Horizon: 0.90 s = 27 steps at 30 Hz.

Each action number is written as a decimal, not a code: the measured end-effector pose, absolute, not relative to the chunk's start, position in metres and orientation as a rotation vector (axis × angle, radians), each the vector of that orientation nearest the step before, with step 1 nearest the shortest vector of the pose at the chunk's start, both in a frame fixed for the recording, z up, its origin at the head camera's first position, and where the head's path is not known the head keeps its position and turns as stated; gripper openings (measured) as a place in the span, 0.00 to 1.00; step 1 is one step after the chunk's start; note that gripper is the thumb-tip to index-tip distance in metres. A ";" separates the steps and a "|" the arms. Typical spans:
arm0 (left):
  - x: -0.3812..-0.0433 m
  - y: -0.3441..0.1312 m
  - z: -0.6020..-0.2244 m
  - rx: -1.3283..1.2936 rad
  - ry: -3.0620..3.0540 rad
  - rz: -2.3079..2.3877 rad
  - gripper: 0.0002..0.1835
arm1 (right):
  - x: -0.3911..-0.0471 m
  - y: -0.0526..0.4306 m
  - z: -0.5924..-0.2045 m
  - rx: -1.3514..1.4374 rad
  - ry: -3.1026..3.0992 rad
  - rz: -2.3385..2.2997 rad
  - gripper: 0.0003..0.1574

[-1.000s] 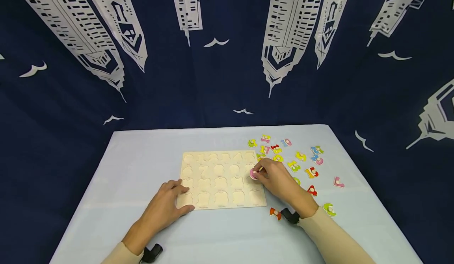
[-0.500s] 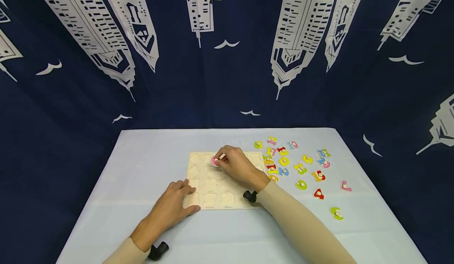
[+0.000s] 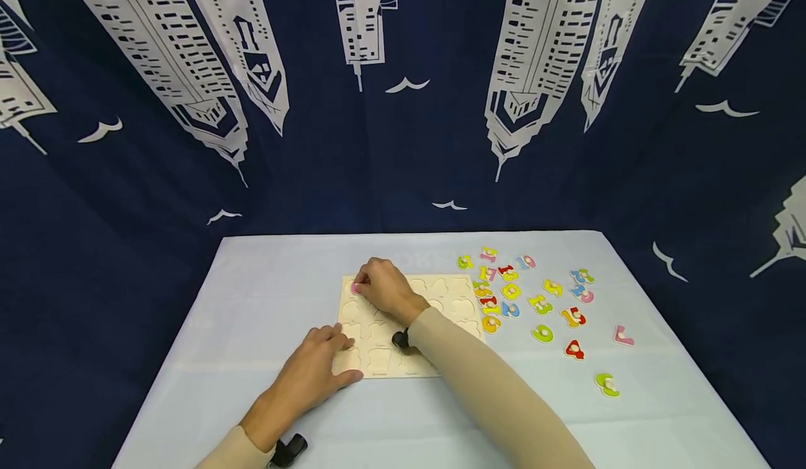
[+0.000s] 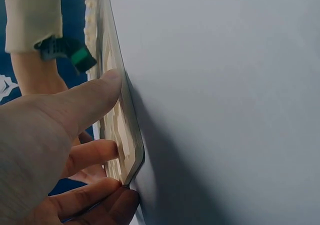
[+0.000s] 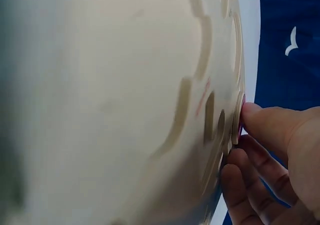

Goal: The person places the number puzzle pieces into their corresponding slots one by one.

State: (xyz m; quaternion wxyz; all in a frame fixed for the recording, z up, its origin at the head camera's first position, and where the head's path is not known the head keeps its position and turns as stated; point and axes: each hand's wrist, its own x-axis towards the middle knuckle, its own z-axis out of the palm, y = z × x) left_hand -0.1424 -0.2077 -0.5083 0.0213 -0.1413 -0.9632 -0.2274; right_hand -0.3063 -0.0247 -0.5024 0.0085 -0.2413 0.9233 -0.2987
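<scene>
Pink piece [image 3: 355, 288]: in my right hand [image 3: 384, 283], at the far left corner of the board [image 3: 403, 366], about the first hollow; whether it touches the wood there I cannot tell.
Right grip: narrow, pinching the piece between thumb and fingers; the right wrist view shows my thumb against its pink face.
Left hand [image 3: 315, 357]: spread loosely at the board's near left corner, thumb on the near edge, fingertips about the left side.
Board: flat on the tabletop [image 3: 378, 430], pale, with rows of shallow hollows; my right sleeve [image 3: 485, 378] crosses over part of it.
Piece's feel: probably light and stiff, like thin painted wood; its painted face may be a little slippery, and I judge it hard to break.
Best hold: a knob, if it has one like the pale one on the red 4 [image 3: 574, 350]; failing that, opposite rims, lightly, with the underside free.
Board's feel: likely light and rigid, apt to slide on the cloth unless pressed at an edge or corner.
Loose numbers: scattered right of the board, with the green 3 [image 3: 607, 385] nearest me and the pink 7 [image 3: 623, 336] far out to the right.
</scene>
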 end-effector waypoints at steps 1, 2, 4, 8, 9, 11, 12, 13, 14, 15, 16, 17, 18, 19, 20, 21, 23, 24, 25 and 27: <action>-0.142 -0.207 -0.508 -0.443 -2.984 -0.703 0.30 | -0.307 -0.027 -0.503 -0.748 2.889 -0.932 0.04; -0.142 -0.206 -0.508 -0.448 -2.982 -0.701 0.30 | -0.308 -0.029 -0.503 -0.746 2.890 -0.932 0.04; -0.142 -0.205 -0.509 -0.459 -2.979 -0.697 0.30 | -0.309 -0.031 -0.504 -0.749 2.893 -0.930 0.04; -0.143 -0.203 -0.508 -0.475 -2.974 -0.695 0.30 | -0.310 -0.034 -0.503 -0.755 2.901 -0.893 0.04; -0.143 -0.203 -0.508 -0.475 -2.972 -0.690 0.30 | -0.310 -0.035 -0.502 -0.758 2.902 -0.887 0.04; -0.144 -0.203 -0.508 -0.476 -2.969 -0.682 0.29 | -0.309 -0.034 -0.501 -0.767 2.896 -0.882 0.05; -0.144 -0.203 -0.508 -0.476 -2.968 -0.677 0.29 | -0.309 -0.034 -0.500 -0.778 2.894 -0.875 0.06; -0.144 -0.203 -0.508 -0.475 -2.968 -0.674 0.29 | -0.308 -0.032 -0.499 -0.791 2.889 -0.873 0.08; -0.143 -0.204 -0.508 -0.478 -2.966 -0.668 0.29 | -0.308 -0.031 -0.499 -0.808 2.887 -0.870 0.10; -0.143 -0.204 -0.507 -0.481 -2.966 -0.663 0.29 | -0.307 -0.028 -0.498 -0.825 2.882 -0.869 0.13; -0.143 -0.204 -0.507 -0.484 -2.967 -0.662 0.29 | -0.305 -0.025 -0.497 -0.839 2.878 -0.875 0.16; -0.143 -0.205 -0.507 -0.487 -2.966 -0.663 0.29 | -0.303 -0.021 -0.495 -0.853 2.877 -0.877 0.18; -0.143 -0.205 -0.507 -0.491 -2.965 -0.661 0.29 | -0.302 -0.017 -0.493 -0.864 2.875 -0.886 0.20; -0.143 -0.206 -0.506 -0.493 -2.965 -0.657 0.29 | -0.300 -0.011 -0.490 -0.871 2.873 -0.901 0.21; -0.144 -0.207 -0.505 -0.493 -2.965 -0.654 0.29 | -0.298 -0.005 -0.486 -0.878 2.871 -0.915 0.21; -0.145 -0.208 -0.505 -0.491 -2.968 -0.651 0.29 | -0.295 0.001 -0.481 -0.880 2.865 -0.932 0.21; -0.145 -0.207 -0.504 -0.485 -2.973 -0.650 0.30 | -0.290 0.018 -0.472 -0.891 2.866 -0.938 0.20; -0.146 -0.207 -0.504 -0.480 -2.979 -0.647 0.30 | -0.286 0.027 -0.467 -0.897 2.866 -0.939 0.19; -0.146 -0.206 -0.504 -0.470 -2.986 -0.647 0.30 | -0.283 0.037 -0.462 -0.905 2.871 -0.934 0.19; -0.146 -0.206 -0.504 -0.450 -3.001 -0.647 0.30 | -0.277 0.058 -0.455 -0.927 2.879 -0.920 0.19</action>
